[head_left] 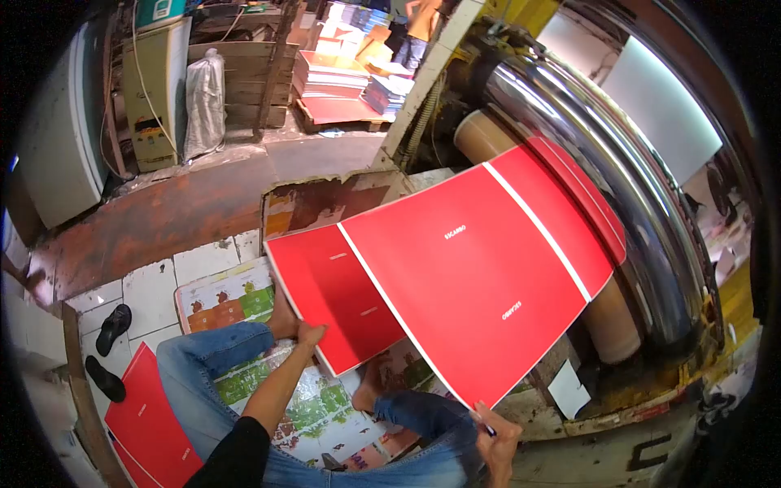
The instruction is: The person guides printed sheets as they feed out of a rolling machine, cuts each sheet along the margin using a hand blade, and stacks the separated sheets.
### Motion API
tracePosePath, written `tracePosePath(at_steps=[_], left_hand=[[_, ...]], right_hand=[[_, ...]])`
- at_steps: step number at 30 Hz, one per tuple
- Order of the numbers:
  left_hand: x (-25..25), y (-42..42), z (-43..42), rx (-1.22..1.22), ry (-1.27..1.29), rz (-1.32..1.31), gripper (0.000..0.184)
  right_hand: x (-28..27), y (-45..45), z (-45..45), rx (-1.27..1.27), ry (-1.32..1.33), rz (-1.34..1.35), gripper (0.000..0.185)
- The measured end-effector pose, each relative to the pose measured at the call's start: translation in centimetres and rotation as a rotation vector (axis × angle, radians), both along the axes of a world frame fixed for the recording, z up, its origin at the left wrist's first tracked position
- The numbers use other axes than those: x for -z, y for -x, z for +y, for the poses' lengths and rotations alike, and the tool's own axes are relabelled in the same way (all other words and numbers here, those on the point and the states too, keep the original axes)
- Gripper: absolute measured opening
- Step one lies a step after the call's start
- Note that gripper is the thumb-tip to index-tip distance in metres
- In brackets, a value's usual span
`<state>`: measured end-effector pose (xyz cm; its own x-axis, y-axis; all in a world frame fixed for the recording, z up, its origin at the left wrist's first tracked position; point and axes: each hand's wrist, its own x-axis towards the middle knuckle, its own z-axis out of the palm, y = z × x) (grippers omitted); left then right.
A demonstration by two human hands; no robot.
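A large red printed sheet with white lines slopes down from the chrome roller of a machine. My right hand pinches its lower corner and also has a small dark object between the fingers. Beneath that sheet, on the left, lies another red sheet, partly covered. My left hand is closed on the near left edge of this lower sheet, its fingers partly hidden.
A tan roller sits below the chrome one. More red sheets lie beside my leg at the left, near black sandals. Paper stacks stand on a pallet behind, where a person is partly visible.
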<state>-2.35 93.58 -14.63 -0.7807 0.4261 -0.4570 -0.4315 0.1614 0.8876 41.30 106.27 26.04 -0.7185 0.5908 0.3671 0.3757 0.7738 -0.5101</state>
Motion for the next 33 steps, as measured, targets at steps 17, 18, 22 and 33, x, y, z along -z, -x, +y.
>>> tracePosePath(at_steps=[17, 18, 22, 33], left_hand=[[-30.8, -17.7, 0.8, 0.355, -0.784, -0.425, 0.055], [-29.6, -18.0, 0.7, 0.33, -0.793, -0.371, 0.051], [-28.0, -17.3, -2.4, 0.444, -0.403, 0.216, 0.046], [-31.1, -17.9, -9.3, 0.489, -0.109, 0.147, 0.06]], right_hand=[[-0.7, -0.1, -6.4, -0.13, 0.269, -0.162, 0.038], [0.0, -0.6, -5.8, -0.275, -0.004, -0.171, 0.027], [0.9, -3.1, -5.3, -0.11, 0.652, -0.602, 0.034], [-6.1, 0.9, -2.9, 0.178, 0.564, 0.066, 0.031]])
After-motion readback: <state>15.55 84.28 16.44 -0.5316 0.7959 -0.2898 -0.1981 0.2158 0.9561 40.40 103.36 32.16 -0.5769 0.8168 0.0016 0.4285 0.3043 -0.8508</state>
